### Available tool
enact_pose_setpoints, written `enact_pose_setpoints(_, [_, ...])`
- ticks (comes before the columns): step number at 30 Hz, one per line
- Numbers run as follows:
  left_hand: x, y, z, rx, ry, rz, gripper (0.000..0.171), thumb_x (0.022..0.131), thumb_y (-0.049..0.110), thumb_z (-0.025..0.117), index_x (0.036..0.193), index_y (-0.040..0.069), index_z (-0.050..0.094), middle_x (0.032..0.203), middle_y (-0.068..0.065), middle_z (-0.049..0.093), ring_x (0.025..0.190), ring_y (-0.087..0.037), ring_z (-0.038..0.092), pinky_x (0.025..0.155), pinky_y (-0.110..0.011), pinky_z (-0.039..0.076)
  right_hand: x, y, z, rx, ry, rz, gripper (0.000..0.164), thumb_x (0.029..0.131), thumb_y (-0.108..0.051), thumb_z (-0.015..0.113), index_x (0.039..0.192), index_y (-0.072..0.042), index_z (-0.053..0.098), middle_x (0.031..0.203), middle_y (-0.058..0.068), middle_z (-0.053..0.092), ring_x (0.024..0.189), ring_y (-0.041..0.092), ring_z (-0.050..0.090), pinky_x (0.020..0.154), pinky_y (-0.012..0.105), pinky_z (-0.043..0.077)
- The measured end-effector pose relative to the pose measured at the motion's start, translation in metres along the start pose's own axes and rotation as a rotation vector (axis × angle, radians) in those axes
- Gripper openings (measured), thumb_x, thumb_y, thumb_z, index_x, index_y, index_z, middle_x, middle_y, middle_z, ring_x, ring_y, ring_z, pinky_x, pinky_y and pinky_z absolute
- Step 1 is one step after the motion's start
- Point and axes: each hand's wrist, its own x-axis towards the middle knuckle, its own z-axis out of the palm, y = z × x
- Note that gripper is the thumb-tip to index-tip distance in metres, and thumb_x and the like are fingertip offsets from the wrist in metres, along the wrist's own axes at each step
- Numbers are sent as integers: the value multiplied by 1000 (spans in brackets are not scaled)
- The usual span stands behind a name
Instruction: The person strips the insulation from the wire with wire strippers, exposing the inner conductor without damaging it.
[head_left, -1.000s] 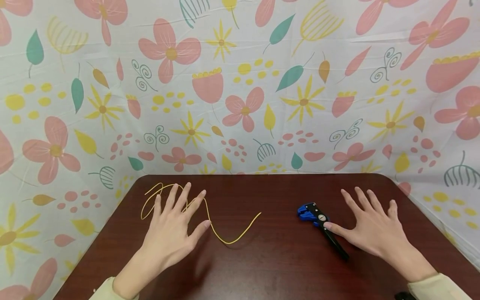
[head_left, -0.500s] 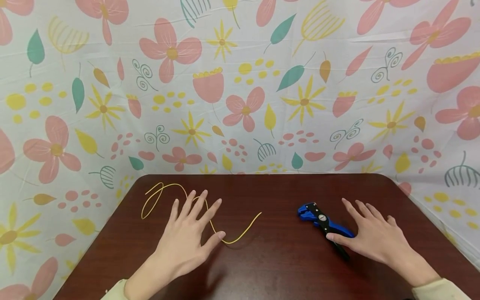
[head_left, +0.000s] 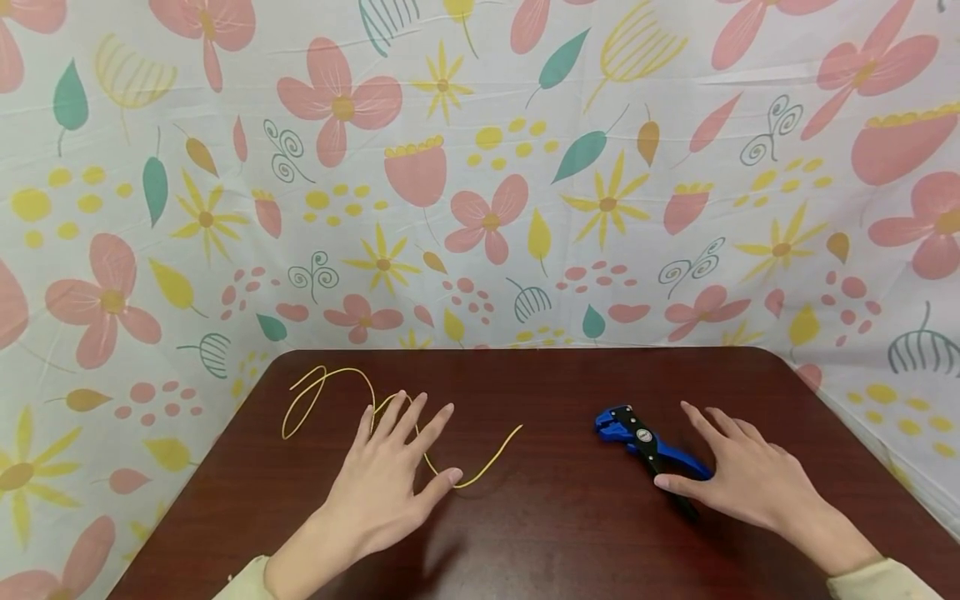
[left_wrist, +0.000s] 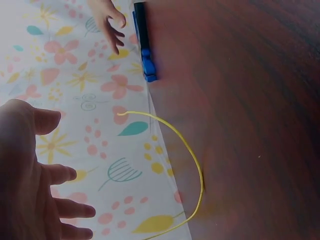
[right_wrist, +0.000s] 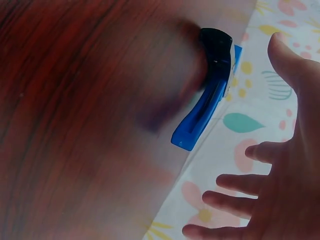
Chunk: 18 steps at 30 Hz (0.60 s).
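Observation:
A thin yellow wire (head_left: 491,459) lies in loops on the left half of the dark red-brown table, one end curving toward the middle. Over its central part hovers my left hand (head_left: 390,475), fingers spread and holding nothing; it hides some of the wire in the head view. To the right lies a blue and black wire stripper (head_left: 643,435), its head pointing up and left. My right hand (head_left: 757,475) is just right of the tool, fingers spread, thumb overlapping the black handle in the head view. The right wrist view shows a gap between that hand and the wire stripper (right_wrist: 212,95).
The table (head_left: 540,542) has rounded far corners. Behind it and along both sides hangs a white cloth (head_left: 480,167) printed with flowers and leaves.
My left hand has moved right and slightly toward me above the wire. My right hand has lowered a little, its fingers drawn closer together. The wire and wire stripper stay put.

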Motion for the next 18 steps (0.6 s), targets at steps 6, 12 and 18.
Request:
enact_pose_setpoints(6, [2,2,4,-7,-14,2,72,101,68,51,163,32,42,162,-9,46,153,-37,33,122,-64,21,-1,3,1,29,1,-15,125,74,-92,64,162,-7,37,151,31,45,131,56,43,71,74,50])
enact_pose_setpoints(12, [3,4,6,-38,-20,-2,72,102,67,52,164,32,40,153,-10,55,146,-37,46,120,-65,24,-1,5,0,91,-40,-30,124,73,-89,68,161,-7,39,148,32,47,128,56,47,69,72,51])
enact_pose_setpoints(18, [3,6,8,-42,-30,-8,72,101,66,53,163,31,41,146,-7,61,141,-33,52,119,-66,25,-1,6,1,142,-58,-42,122,73,-86,72,159,-4,43,144,32,50,125,53,50,68,68,54])
